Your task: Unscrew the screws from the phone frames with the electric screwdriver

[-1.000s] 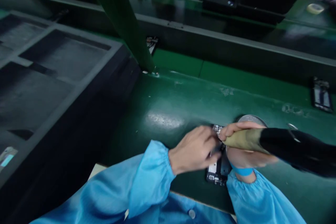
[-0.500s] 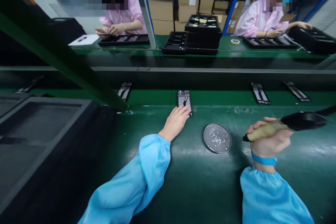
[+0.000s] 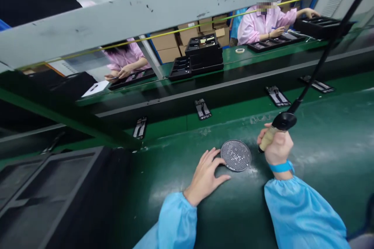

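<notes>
My left hand (image 3: 207, 174) lies open on the green bench with fingers spread, its fingertips just left of a round perforated metal dish (image 3: 235, 155) holding small screws. My right hand (image 3: 276, 148) is closed round the tan grip of an electric screwdriver (image 3: 273, 131), whose black top hangs on a dark cable running up to the right. The driver's tip points down toward the bench, just right of the dish. Both arms wear light blue sleeves; a blue band circles my right wrist. A phone chassis (image 3: 202, 109) lies on the conveyor belt beyond my hands.
More phone chassis (image 3: 277, 96) lie spaced along the belt. A large black foam tray (image 3: 43, 190) fills the left. A grey beam (image 3: 163, 7) crosses overhead. Across the line, people in pink coats work at black trays (image 3: 204, 52); cardboard boxes stand behind.
My left hand let go of the phone chassis on the belt and drew back beside the dish. The chassis has travelled on. My view tilted up; the right hand raised the screwdriver more upright.
</notes>
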